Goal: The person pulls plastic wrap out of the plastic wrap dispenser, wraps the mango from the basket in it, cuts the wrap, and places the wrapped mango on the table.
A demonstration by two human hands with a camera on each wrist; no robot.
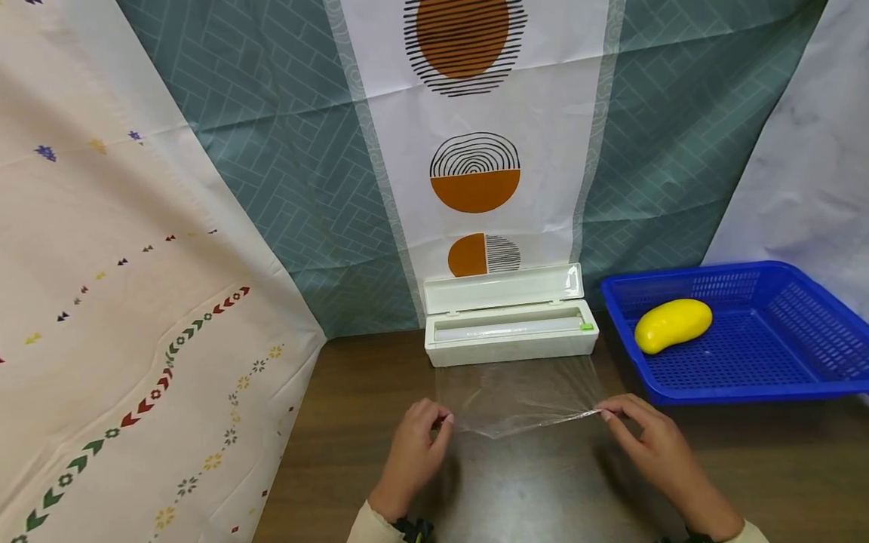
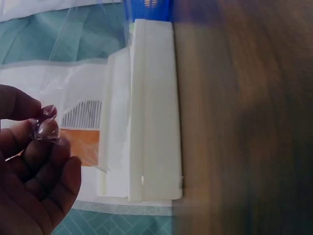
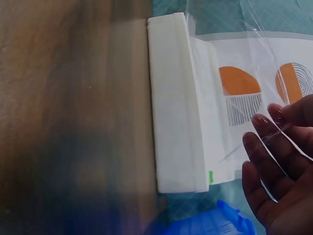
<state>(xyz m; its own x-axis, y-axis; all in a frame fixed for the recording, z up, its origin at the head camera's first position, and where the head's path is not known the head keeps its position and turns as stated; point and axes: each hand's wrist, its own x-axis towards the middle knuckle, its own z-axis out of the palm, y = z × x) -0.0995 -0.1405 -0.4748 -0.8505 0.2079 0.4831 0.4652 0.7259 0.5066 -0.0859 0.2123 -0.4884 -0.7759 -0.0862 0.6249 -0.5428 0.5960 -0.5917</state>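
In the head view, a sheet of clear cling film (image 1: 519,396) stretched from the near side of a white dispenser box (image 1: 516,352) to two hands above the wooden table (image 1: 339,452). The left hand (image 1: 416,449) pinched its near left corner and the right hand (image 1: 655,446) its near right corner, the edge between them gathered into a crease. The dispenser's lid (image 1: 504,291) stood open on the far side, a film roll (image 1: 509,329) inside. To the right sat a blue plastic basket (image 1: 747,394) holding a yellow mango-shaped fruit (image 1: 674,326).

In the left wrist view, film was bunched between thumb and fingertips, the other fingers loosely bent.

In the right wrist view, thumb and forefinger pinched the film, the remaining fingers spread behind it.

The film would likely handle as nearly weightless, limp, clingy and easily torn; its two free corners seemed the best hold, with even, gentle tension.
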